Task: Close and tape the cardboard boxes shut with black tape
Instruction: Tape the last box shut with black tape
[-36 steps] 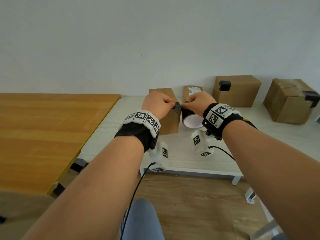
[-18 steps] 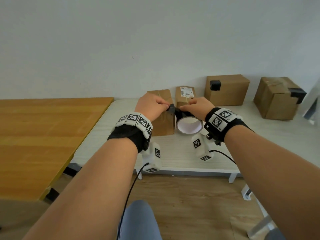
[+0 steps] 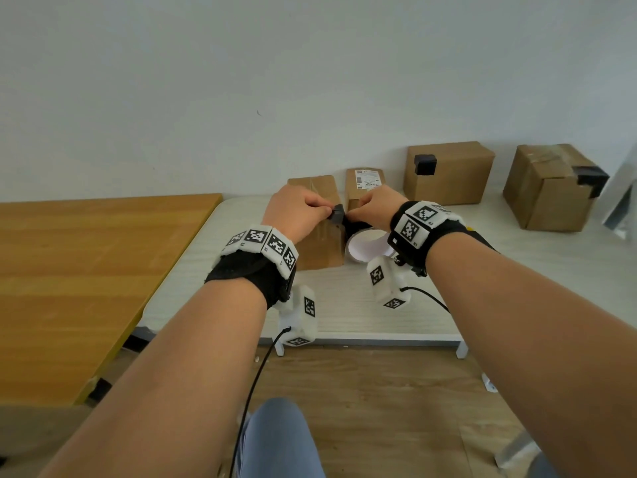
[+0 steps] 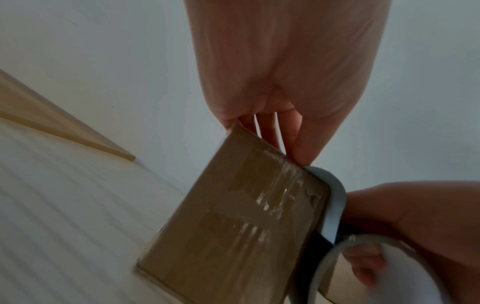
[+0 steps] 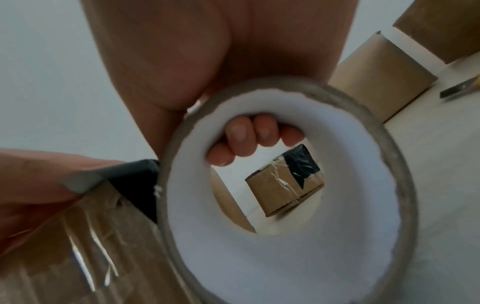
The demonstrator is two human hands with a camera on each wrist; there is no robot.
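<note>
The left hand (image 3: 299,215) sits at the top right corner of the nearest cardboard box (image 3: 322,250), its fingers curled and its fingertips (image 4: 302,152) pinching the free end of the black tape (image 3: 337,212) down onto that corner; the right hand (image 3: 375,209) is just beside it at three o'clock, fingers (image 5: 241,142) hooked through the white core of the tape roll (image 5: 285,185) and gripping its rim; the two hands are close together, almost knuckle to knuckle, joined by a very short stretch of tape. The box stands upright on the white table (image 3: 344,312), directly at twelve o'clock from the person, its long axis vertical, with old clear tape shining on its near face; the roll hangs against the box's right edge, its open core facing the person. The coming move, as I judge it, turns on this: the tape runs from the corner toward three o'clock, so the right hand must draw the roll away along or over the box edge while the left stays the anchor; the left is the nearer to the seam, the right the freer to travel. A labelled box (image 3: 365,184) stands just behind at one o'clock; two more boxes, each with a black patch, sit at two o'clock (image 3: 448,174) and farther right (image 3: 551,191), well apart; a wooden table (image 3: 86,270) lies at nine o'clock.
</note>
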